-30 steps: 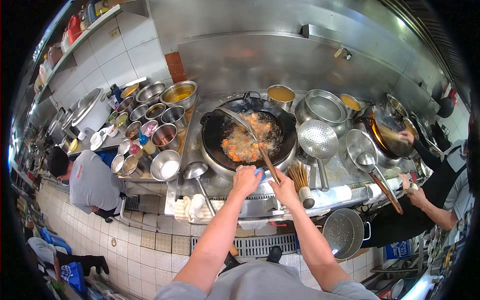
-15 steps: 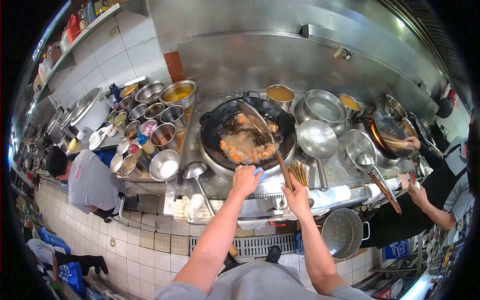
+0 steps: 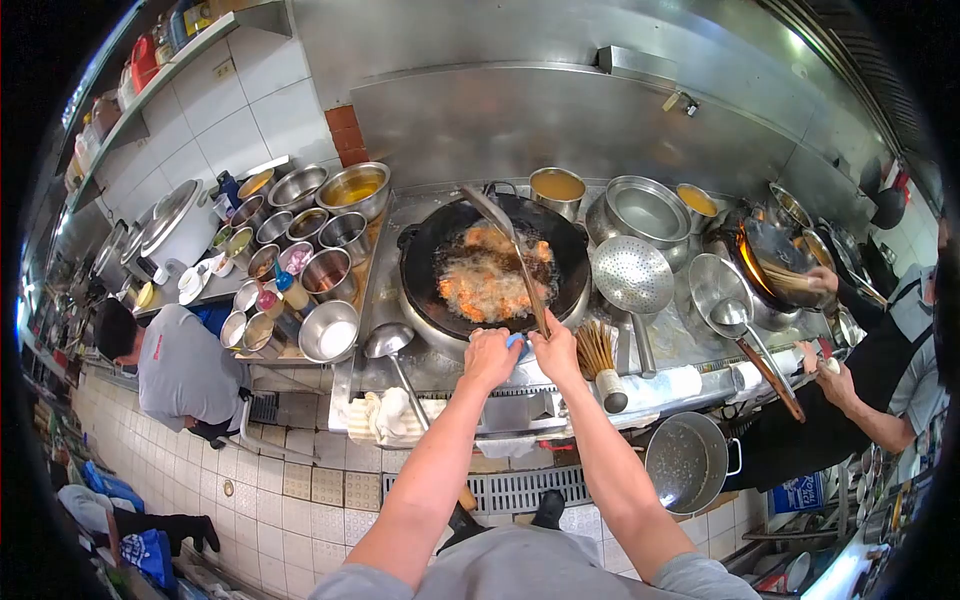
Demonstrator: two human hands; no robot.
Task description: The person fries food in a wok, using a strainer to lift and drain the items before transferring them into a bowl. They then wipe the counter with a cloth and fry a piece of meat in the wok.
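Over the black metal wok, the long metal utensil, probably stiff, best held by its wooden end, sat in the right hand's wrapped fingers, the left hand's ones clutching blue cloth.

A grey shirt fills six o'clock, its short grey sleeves at seven and five. Left hand and right hand are bare; a rounded black shoe shows.
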